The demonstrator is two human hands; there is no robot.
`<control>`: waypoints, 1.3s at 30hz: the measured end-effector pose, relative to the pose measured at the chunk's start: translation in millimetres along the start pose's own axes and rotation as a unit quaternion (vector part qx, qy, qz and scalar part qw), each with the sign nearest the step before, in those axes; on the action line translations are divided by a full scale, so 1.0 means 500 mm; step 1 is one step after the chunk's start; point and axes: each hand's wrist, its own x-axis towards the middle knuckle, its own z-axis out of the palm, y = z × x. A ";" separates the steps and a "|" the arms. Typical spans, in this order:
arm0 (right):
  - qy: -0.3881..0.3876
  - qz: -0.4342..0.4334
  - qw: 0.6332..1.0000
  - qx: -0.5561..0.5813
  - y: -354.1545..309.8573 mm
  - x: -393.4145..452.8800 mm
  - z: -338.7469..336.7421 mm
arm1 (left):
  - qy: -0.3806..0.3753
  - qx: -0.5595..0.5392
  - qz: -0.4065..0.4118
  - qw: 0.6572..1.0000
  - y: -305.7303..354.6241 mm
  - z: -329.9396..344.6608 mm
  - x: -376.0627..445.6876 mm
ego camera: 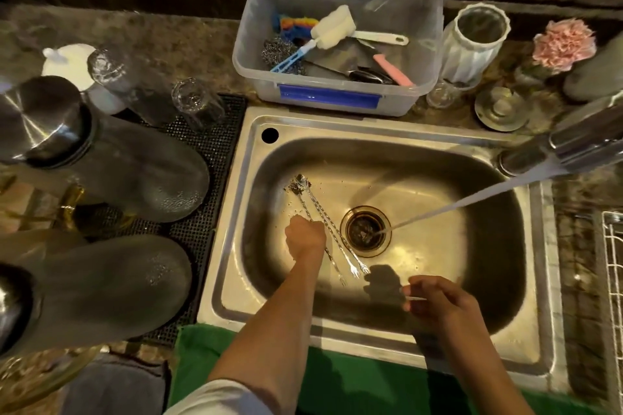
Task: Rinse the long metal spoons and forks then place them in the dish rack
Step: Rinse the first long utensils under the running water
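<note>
Three long metal spoons (332,229) with twisted handles lie slantwise on the bottom of the steel sink (397,126). Their dirty bowls point to the far left and their small fork ends to the near right. My left hand (305,236) is down in the basin, closed around the handle of the leftmost spoon. My right hand (438,305) hovers over the near right of the basin with its fingers curled. A thin pale sliver shows at its fingertips, and I cannot make out what it is. The white wire dish rack (612,266) is at the right edge.
Water runs from the tap (580,141) into the drain (365,231). A clear tub (337,96) of brushes and scourers stands behind the sink. Upturned glasses and dark pitchers (135,172) sit on a black mat on the left. A green cloth (354,377) hangs at the near edge.
</note>
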 end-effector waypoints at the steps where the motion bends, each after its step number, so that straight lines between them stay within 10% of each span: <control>1: -0.006 0.004 1.000 0.003 -0.002 -0.002 0.003 | 0.006 -0.012 0.000 1.000 -0.002 -0.005 -0.004; 10: -0.255 -0.009 0.954 -0.159 -0.014 -0.062 0.050 | 0.009 -0.276 0.030 0.961 0.040 -0.080 -0.169; 15: -0.116 -0.027 0.987 0.111 -0.039 -0.092 0.095 | -0.093 -0.421 -0.031 0.902 0.063 -0.100 -0.328; 21: -0.042 -0.045 0.926 0.372 -0.060 -0.089 0.083 | -0.186 -0.420 -0.047 0.887 0.039 -0.091 -0.418; 39: 0.084 -0.148 0.880 0.444 -0.054 -0.056 -0.068 | -0.333 -0.476 -0.017 0.814 0.104 -0.010 -0.466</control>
